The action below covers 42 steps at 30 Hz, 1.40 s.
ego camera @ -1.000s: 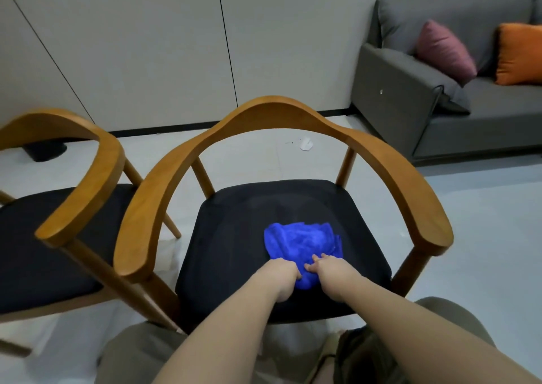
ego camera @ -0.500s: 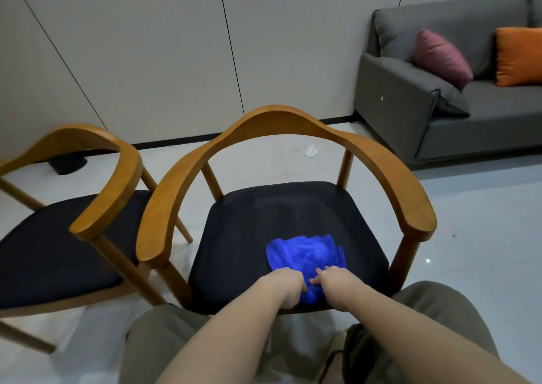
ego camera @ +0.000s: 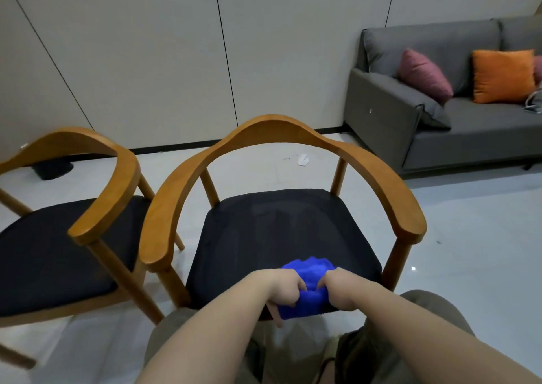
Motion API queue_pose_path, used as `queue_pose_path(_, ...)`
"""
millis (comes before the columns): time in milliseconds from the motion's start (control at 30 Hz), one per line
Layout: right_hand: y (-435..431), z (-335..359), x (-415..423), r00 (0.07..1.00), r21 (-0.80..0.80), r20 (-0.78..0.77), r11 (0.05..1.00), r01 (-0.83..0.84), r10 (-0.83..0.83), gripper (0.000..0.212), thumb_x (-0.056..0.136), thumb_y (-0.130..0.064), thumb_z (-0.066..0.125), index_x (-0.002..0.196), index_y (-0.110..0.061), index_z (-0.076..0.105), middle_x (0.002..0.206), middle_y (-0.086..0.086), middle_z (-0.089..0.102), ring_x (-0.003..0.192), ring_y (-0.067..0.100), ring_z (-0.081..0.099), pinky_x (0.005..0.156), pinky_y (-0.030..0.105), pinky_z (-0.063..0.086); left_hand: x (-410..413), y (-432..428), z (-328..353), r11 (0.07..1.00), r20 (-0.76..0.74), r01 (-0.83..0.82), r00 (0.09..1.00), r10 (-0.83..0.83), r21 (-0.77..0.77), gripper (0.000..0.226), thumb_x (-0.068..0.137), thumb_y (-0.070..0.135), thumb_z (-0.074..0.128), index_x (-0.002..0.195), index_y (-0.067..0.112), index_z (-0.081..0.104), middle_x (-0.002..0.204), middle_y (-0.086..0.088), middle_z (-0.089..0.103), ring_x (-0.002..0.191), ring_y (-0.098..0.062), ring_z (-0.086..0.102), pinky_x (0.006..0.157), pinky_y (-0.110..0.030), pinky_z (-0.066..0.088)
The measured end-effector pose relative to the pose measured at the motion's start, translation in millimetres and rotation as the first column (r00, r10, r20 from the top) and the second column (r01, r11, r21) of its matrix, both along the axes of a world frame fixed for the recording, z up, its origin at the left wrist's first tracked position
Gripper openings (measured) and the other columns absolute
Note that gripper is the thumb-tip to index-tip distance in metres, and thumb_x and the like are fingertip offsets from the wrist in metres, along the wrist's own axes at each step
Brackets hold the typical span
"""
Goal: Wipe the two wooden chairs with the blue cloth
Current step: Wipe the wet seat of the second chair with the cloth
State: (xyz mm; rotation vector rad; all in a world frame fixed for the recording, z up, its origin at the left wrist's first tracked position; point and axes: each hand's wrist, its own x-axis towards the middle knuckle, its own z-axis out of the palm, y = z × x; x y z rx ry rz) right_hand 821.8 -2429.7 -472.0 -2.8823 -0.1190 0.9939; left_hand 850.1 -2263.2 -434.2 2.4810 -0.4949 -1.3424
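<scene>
Two wooden chairs with black seats stand side by side. The nearer chair [ego camera: 281, 131] is right in front of me, the other chair [ego camera: 114, 184] at the left. A bunched blue cloth [ego camera: 308, 289] lies at the front edge of the nearer chair's seat. My left hand [ego camera: 281, 289] grips the cloth's left side with curled fingers. My right hand [ego camera: 337, 287] grips its right side. Both hands cover much of the cloth.
A grey sofa [ego camera: 396, 119] with a maroon cushion [ego camera: 422, 72] and an orange cushion [ego camera: 501, 75] stands at the back right. A small white scrap [ego camera: 302, 159] lies on the pale floor behind the chair. A dark object [ego camera: 52, 168] sits by the wall.
Both hands have drawn the cloth back toward the seat's front edge and bunched it tighter between them. My view has pulled back and risen, showing more of the left chair.
</scene>
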Motion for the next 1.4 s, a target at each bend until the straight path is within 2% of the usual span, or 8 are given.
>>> queue_pose_path(467, -48, 102, 146, 0.909, 0.378, -0.025, 0.838, 0.393, -0.415, 0.043, 0.092, 0.002, 0.041, 0.117, -0.024, 0.065, 0.112, 0.008, 0.062, 0.099, 0.026, 0.063, 0.076, 0.039, 0.062, 132, -30, 55, 0.75, -0.118, -0.512, 0.849, 0.514, -0.419, 0.031, 0.083, -0.004, 0.05, 0.105, 0.008, 0.067, 0.098, -0.011, 0.058, 0.088, -0.024, 0.067, 0.073, -0.038, 0.063)
queue_pose_path(633, -60, 118, 210, 0.881, 0.472, 0.177, 0.824, 0.314, -0.438, 0.04, 0.089, 0.003, 0.039, 0.1, -0.021, 0.069, 0.095, 0.006, 0.068, 0.092, 0.023, 0.065, 0.074, 0.035, 0.054, 201, -53, 70, 0.731, 0.221, -0.46, 0.75, 0.624, -0.504, 0.032, 0.08, 0.001, 0.05, 0.101, 0.013, 0.071, 0.098, -0.014, 0.068, 0.092, -0.03, 0.066, 0.073, -0.042, 0.063)
queue_pose_path(800, -63, 119, 267, 0.742, 0.555, 0.47, 0.814, 0.172, -0.478, 0.04, 0.09, 0.003, 0.044, 0.104, -0.025, 0.068, 0.096, -0.001, 0.066, 0.089, 0.018, 0.061, 0.066, 0.025, 0.044, 257, -68, 87, 0.817, 0.615, -0.223, 0.561, 0.554, -0.532, 0.042, 0.092, 0.007, 0.048, 0.127, 0.024, 0.065, 0.119, -0.002, 0.067, 0.11, -0.024, 0.06, 0.084, -0.032, 0.051)
queue_pose_path(900, -67, 90, 285, 0.65, 0.456, 0.656, 0.888, 0.064, -0.384, 0.045, 0.088, 0.006, 0.052, 0.122, -0.019, 0.068, 0.13, 0.005, 0.061, 0.122, 0.025, 0.054, 0.1, 0.036, 0.044, 273, -72, 61, 0.845, 0.712, -0.132, 0.481, 0.511, -0.518, 0.047, 0.097, 0.011, 0.047, 0.143, 0.021, 0.051, 0.143, -0.003, 0.055, 0.134, -0.024, 0.047, 0.107, -0.035, 0.039)
queue_pose_path(1000, -77, 28, 283, 0.744, 0.331, 0.62, 0.943, 0.038, -0.248, 0.05, 0.09, 0.002, 0.051, 0.136, -0.017, 0.06, 0.151, 0.008, 0.044, 0.142, 0.029, 0.033, 0.122, 0.037, 0.015, 275, -72, 1, 0.912, 0.716, -0.06, 0.599, 0.359, -0.407, 0.046, 0.098, 0.007, 0.045, 0.142, 0.016, 0.051, 0.153, -0.001, 0.045, 0.148, -0.019, 0.027, 0.116, -0.033, 0.027)
queue_pose_path(1133, -99, -51, 257, 0.886, 0.107, 0.422, 0.981, 0.161, -0.192, 0.047, 0.099, -0.021, 0.041, 0.146, -0.026, 0.046, 0.16, 0.001, 0.029, 0.145, 0.032, 0.023, 0.118, 0.037, 0.027, 251, -86, -70, 0.989, 0.542, 0.069, 0.841, 0.013, -0.131, 0.035, 0.096, 0.005, 0.037, 0.129, 0.011, 0.047, 0.147, -0.008, 0.043, 0.145, -0.028, 0.03, 0.113, -0.046, 0.031)
queue_pose_path(1267, -105, -70, 238, 0.891, -0.022, 0.406, 0.972, 0.232, -0.204, 0.051, 0.102, -0.031, 0.036, 0.152, -0.023, 0.034, 0.163, 0.002, 0.022, 0.146, 0.029, 0.023, 0.117, 0.035, 0.029, 237, -112, -91, 0.988, 0.588, 0.148, 0.796, -0.142, 0.038, 0.046, 0.097, 0.003, 0.039, 0.143, 0.004, 0.033, 0.162, -0.01, 0.019, 0.152, -0.026, 0.01, 0.117, -0.057, 0.023)
queue_pose_path(1400, -98, -62, 225, 0.921, -0.07, 0.352, 0.977, 0.203, -0.166, 0.052, 0.101, -0.024, 0.041, 0.152, -0.017, 0.032, 0.162, 0.008, 0.024, 0.145, 0.031, 0.028, 0.12, 0.035, 0.024, 230, -111, -92, 0.957, 0.659, 0.268, 0.701, -0.271, 0.108, 0.043, 0.093, 0.0, 0.044, 0.135, 0.005, 0.042, 0.146, -0.016, 0.04, 0.136, -0.033, 0.036, 0.107, -0.04, 0.036)
